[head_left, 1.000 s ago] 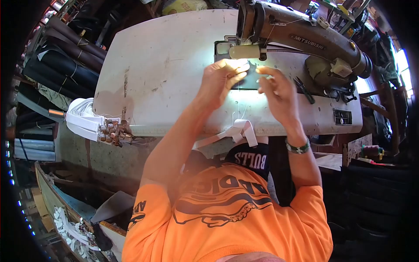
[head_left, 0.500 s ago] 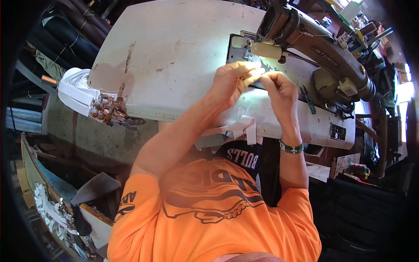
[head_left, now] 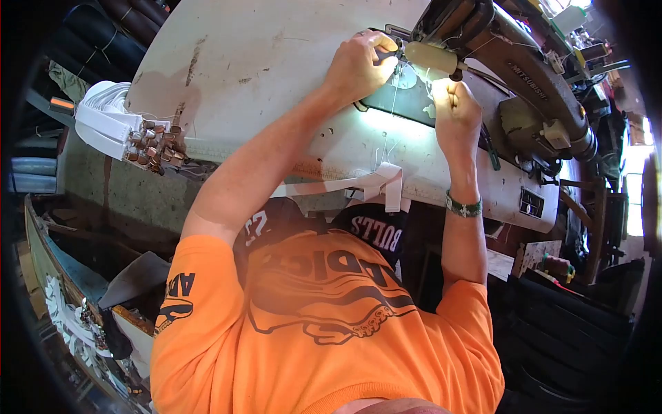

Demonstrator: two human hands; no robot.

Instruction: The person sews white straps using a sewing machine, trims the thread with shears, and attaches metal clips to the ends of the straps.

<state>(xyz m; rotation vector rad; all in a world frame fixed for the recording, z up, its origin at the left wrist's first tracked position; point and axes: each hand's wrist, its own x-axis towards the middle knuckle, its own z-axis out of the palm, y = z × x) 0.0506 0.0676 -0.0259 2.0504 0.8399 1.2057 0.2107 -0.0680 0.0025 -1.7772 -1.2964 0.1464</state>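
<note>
My left hand (head_left: 362, 65) is closed in a pinch beside the needle area of the sewing machine (head_left: 531, 79); what its fingertips hold is hidden. To the right, under the cream cylinder (head_left: 429, 58), my right hand (head_left: 456, 114) is pinched, with a thin pale thread at its fingertips. Bright light falls on the dark machine plate (head_left: 414, 107) between the hands. Thin threads run down from the needle area towards a folded white strap (head_left: 392, 185), which hangs over the table's near edge.
Green-handled thread snips (head_left: 492, 153) lie right of my right hand. A bundle of white straps (head_left: 107, 127) with copper-coloured buckles (head_left: 153, 143) hangs at the table's left end. A wooden bin (head_left: 52, 241) stands lower left, dark rolls (head_left: 96, 45) upper left.
My hands, together at the fingertips before, have separated. The left has moved up and left to the needle area, the right slightly right and down. The view has shifted a little.
</note>
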